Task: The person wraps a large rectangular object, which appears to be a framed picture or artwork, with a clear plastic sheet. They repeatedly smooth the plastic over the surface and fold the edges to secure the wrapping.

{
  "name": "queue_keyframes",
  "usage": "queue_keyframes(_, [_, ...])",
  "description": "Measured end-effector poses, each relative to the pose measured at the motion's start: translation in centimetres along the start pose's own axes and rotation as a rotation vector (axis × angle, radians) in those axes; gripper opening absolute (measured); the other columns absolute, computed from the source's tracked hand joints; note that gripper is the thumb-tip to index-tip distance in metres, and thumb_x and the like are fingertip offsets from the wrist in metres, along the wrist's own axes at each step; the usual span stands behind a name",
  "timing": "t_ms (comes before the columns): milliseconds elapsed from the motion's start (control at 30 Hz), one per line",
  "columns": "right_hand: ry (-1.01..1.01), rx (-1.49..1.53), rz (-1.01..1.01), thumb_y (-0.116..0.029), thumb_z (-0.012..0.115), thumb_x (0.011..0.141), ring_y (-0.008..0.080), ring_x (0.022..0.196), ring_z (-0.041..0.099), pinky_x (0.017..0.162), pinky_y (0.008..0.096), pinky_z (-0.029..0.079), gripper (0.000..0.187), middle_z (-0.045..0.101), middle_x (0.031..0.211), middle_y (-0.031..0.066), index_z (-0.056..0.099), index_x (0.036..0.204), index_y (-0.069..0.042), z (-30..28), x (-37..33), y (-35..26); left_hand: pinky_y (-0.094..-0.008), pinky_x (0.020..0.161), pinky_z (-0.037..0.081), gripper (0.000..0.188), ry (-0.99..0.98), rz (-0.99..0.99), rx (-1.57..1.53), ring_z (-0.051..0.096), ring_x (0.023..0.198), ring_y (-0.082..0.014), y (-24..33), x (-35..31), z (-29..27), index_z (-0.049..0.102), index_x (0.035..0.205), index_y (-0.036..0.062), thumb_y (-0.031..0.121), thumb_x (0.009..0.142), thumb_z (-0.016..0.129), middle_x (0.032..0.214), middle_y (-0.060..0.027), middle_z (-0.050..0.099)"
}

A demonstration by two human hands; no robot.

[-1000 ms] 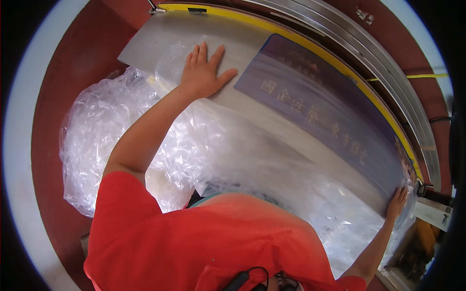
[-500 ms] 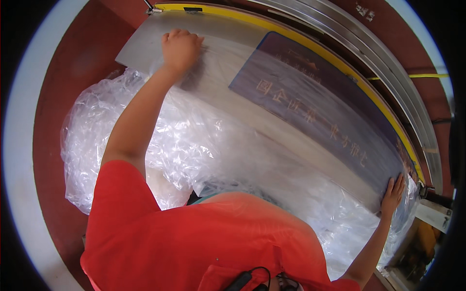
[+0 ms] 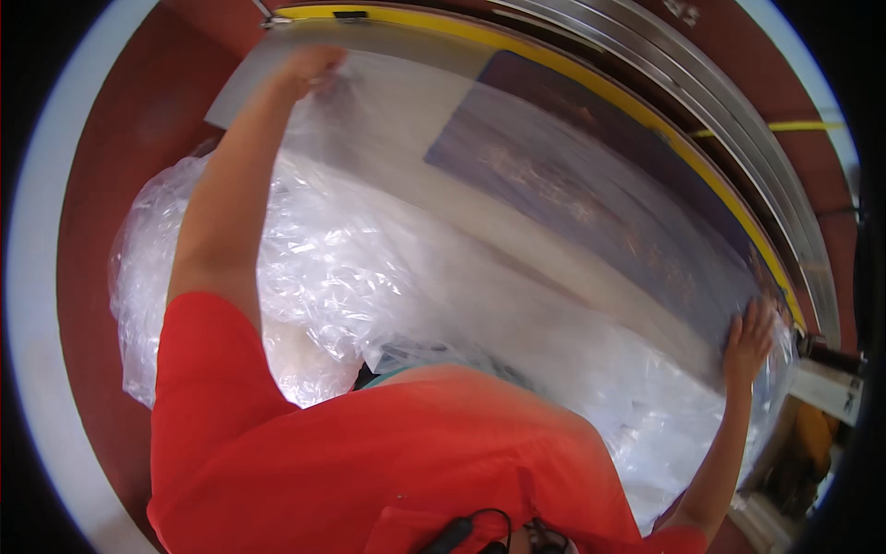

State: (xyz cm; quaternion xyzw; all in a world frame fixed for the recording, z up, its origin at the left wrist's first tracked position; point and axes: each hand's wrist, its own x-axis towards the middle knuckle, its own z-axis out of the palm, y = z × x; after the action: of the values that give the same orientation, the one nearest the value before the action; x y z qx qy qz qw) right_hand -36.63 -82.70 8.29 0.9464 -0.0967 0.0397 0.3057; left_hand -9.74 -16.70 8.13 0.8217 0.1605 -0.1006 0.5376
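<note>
Closed in a fist-like grip, the left hand point(image 3: 312, 66) pinches the clear plastic film point(image 3: 397, 129) at the far left corner of the long flat panel point(image 3: 591, 198), while the right hand point(image 3: 749, 340) lies flat with fingers spread on the panel's near right end, its grip open and pressing rather than holding. Compared with a second ago, the left hand has gone from lying flat with splayed fingers on the panel to a closed hold farther up at the corner, and the film now drapes over more of the panel; the right hand has barely shifted. One panel, pale with a dark blue field, lies on a table edged with a yellow strip point(image 3: 646, 115), beside curved metal rails point(image 3: 738, 129) and a red-brown floor point(image 3: 120, 166). One big heap of bubble wrap point(image 3: 305, 268) lies between the panel and the person's red shirt point(image 3: 388, 462). Two hands show, both the person's own.
</note>
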Motion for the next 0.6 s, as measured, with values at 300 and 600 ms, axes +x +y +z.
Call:
queue_keyframes(300, [0.059,0.747,-0.385,-0.031,0.043,0.079,0.0317,0.119,0.021,0.095,0.0438,0.017,0.055,0.025,0.127,0.0185,0.027,0.122,-0.002,-5.7,0.3,-5.8,-0.0369,0.08,0.038,0.037,0.629,0.364,1.216,0.047,0.096,-0.03,-9.0,3.3,-8.3,0.041,0.112,0.0066,0.027,0.082,0.034,0.103,-0.0171,0.05])
queue_keyframes(600, [0.106,0.539,-0.166,-0.04,0.044,0.077,0.0286,0.121,0.018,0.096,0.0442,0.012,0.064,0.025,0.128,0.0131,0.021,0.125,-0.004,-4.8,0.4,-5.8,-0.0402,0.069,0.039,0.03,0.532,0.321,1.044,0.049,0.086,-0.0353,-7.8,2.1,-6.9,0.049,0.095,0.0082,0.033,0.083,0.036,0.093,-0.0155,0.054])
